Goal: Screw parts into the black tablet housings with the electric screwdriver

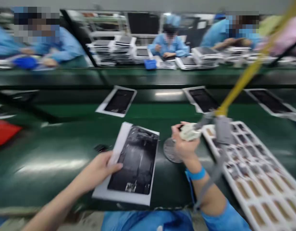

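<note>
Since your right hand (186, 144) is pinching that white-wrapped tool (190, 132) and your left hand (95, 170) has fingers spread on the black display panel (135, 160), one slip could scratch it, tbh.

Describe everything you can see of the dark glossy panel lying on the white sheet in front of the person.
The dark glossy panel is a flat black rectangle, glass-like, with pale streaks of reflection and a small bright patch near its lower edge. It lies on a slightly larger white backing sheet, which shows a wide margin on the left and a narrower one along the bottom. The sheet sits at a slant on the green conveyor belt. The fingers of the left hand touch the sheet's left margin, beside the panel.
</note>
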Demonstrator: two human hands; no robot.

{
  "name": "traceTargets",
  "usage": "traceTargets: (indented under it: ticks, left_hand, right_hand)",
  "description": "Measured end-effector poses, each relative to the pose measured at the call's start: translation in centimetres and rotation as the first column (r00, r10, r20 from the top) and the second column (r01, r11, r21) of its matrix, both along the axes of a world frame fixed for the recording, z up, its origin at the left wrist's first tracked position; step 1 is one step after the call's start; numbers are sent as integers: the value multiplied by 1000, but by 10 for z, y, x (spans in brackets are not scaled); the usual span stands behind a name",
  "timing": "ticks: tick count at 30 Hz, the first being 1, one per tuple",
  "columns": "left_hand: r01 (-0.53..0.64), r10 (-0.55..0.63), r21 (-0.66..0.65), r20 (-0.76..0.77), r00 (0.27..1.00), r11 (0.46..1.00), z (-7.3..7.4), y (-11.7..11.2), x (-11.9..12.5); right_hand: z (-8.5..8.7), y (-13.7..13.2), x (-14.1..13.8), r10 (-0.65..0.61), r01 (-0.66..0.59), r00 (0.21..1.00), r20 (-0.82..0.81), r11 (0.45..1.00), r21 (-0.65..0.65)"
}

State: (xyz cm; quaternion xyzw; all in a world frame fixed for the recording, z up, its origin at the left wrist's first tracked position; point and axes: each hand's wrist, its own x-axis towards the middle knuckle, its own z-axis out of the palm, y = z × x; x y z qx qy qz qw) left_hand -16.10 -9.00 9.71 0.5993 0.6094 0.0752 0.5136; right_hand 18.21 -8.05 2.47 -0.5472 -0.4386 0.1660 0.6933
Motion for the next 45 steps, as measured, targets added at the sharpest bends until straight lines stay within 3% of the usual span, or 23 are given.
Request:
traceTargets:
  ticks: [1,3,5,7,10,12,15,18,21,24,28,31,35,38,41,45]
  left_hand:
    - [38,-38,41,-2,999,998,13,17,-8]
    - [8,-7,86,-10,1000,996,33,59,-33]
    - [-155,161,147,-35,986,977,46,108,-63]
    - [-348,404,342,-107,908,873,51,158,-92]
    - [-408,598,552,-218,771,727,54,222,-123]
    - [-419,660,606,-245,710,676,56,251,-137]
    - [-393,690,668,-255,678,633,57,268,-155]
    - [-314,695,734,-288,659,602,47,271,-168]
    - [-220,656,767,-320,683,603,23,282,-164]
    - [-196,560,698,-342,755,689,-10,306,-141]
    - [-285,512,542,-330,793,790,-43,330,-114]
    - [-395,558,471,-282,780,789,-46,329,-107]
    - [-532,609,370,-129,782,762,-30,309,-93]
    - [-582,586,195,43,809,790,-20,285,-67]
    - [-559,535,54,226,814,828,-22,240,-37]
    - [-464,465,-134,498,732,875,-40,133,-22]
  right_hand:
    - [1,0,2,-9,10,999,-35,1000,28]
    - [2,3,5,-96,98,995,-28,993,62]
    - [2,3,8,-115,116,993,-15,989,87]
    - [4,0,10,-120,118,993,11,987,109]
    - [7,-5,11,-125,116,990,60,984,138]
    - [8,-6,12,-134,125,989,65,984,128]
    - [7,-6,11,-141,135,989,48,985,105]
    - [3,-6,10,-132,124,988,81,988,96]
    - [2,-7,8,-123,108,981,150,989,103]
    - [4,-9,6,-128,103,977,173,984,147]
    - [6,-9,6,-100,75,981,167,986,150]
    - [0,-7,8,-93,69,985,147,985,157]
    - [-10,-5,9,-73,55,991,113,986,155]
    - [-10,-3,9,-56,49,997,55,990,130]
    - [-7,-1,8,-64,57,997,42,988,141]
    - [-8,1,10,-60,51,992,115,996,72]
